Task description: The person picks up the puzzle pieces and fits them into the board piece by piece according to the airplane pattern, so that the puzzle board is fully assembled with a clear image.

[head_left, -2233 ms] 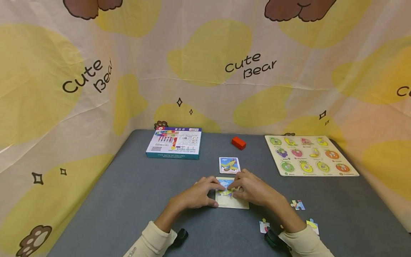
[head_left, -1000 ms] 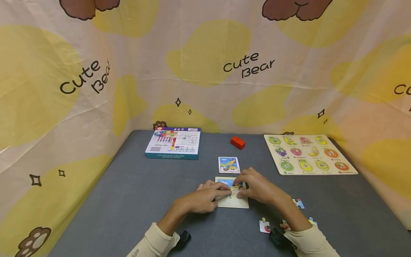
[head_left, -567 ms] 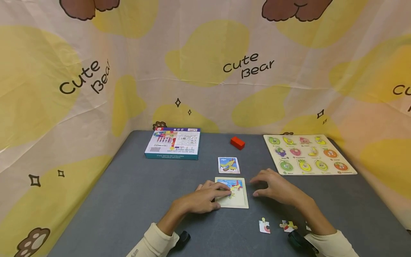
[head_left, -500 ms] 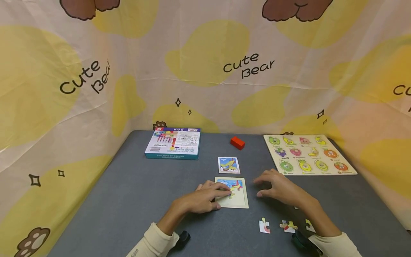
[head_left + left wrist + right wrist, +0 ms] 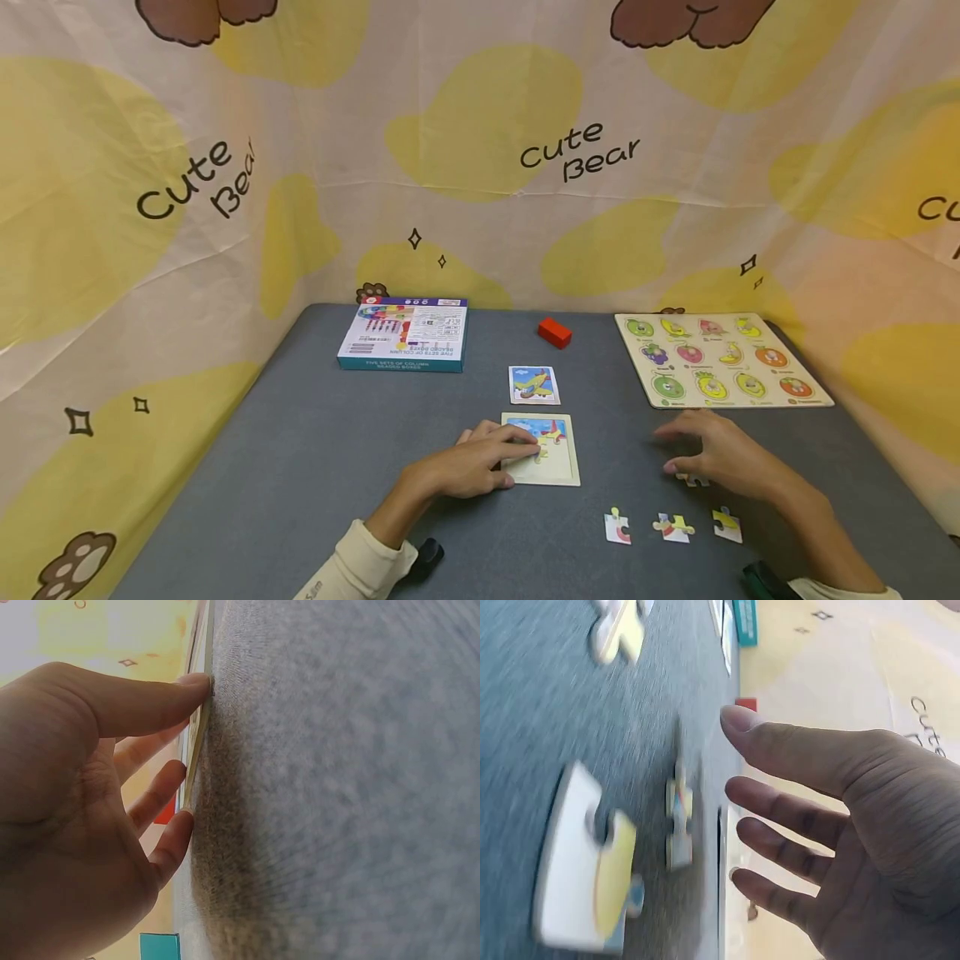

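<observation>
Partly filled airplane puzzle on a grey table (image 5: 300, 500), clock positions taken from the puzzle tray (image 5: 551, 473). The tray lies flat before the person; the reference card (image 5: 534, 386), showing the complete airplane, lies just beyond it at 12 o'clock. Left hand (image 5: 476, 462), at 9 o'clock: fingers extended and laid over the tray's near side of the picture, thumb at its lower left edge, apparently steadying it. Right hand (image 5: 716, 454), at 3 o'clock: thumb and fingers spread, nothing between them, close to a loose piece (image 5: 692, 481) that it partly hides in the head view.

Progress: the upper band of the tray carries sky and the red tail, with a yellow portion reaching below; the lower part shows bare board. The left hand covers some of the picture, so the number of seated pieces cannot be told. Four pieces are seen outside the tray: the one by the right hand, and three toward 4 o'clock, namely a white-and-red piece (image 5: 617, 527), a yellow-and-red piece (image 5: 673, 527) and a yellow-cornered piece (image 5: 727, 526). The work is judged to be roughly midway, with these four left to fit.
</observation>
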The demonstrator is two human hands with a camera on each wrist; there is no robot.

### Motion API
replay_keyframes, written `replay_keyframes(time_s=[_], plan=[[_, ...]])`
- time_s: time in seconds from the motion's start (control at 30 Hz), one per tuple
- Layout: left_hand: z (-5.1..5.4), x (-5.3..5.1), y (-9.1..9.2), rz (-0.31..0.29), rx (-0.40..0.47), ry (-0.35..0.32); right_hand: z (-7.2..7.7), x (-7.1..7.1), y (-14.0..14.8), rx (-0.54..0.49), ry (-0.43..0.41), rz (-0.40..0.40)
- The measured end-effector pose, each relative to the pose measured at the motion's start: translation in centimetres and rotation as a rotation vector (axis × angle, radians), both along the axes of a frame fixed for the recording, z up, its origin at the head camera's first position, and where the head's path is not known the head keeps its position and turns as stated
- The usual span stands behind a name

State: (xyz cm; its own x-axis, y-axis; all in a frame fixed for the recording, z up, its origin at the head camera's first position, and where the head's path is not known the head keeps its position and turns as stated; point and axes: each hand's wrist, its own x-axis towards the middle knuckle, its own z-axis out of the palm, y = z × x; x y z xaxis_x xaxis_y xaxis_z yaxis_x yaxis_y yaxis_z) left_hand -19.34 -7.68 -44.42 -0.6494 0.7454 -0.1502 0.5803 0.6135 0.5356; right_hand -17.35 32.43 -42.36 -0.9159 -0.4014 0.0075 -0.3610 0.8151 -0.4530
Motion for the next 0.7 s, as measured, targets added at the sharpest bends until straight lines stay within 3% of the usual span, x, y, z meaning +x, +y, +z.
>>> replay_keyframes(time_s=[0.37,0.7], plan=[[0.0,0.0,0.0,0.003,-0.003,-0.001,-0.9,1.6,3.3,0.039,0.009,-0.029],[-0.1,0.0,0.0,0.012,-0.001,0.000,-1.3,2.4,4.3,0.076,0.021,-0.016]])
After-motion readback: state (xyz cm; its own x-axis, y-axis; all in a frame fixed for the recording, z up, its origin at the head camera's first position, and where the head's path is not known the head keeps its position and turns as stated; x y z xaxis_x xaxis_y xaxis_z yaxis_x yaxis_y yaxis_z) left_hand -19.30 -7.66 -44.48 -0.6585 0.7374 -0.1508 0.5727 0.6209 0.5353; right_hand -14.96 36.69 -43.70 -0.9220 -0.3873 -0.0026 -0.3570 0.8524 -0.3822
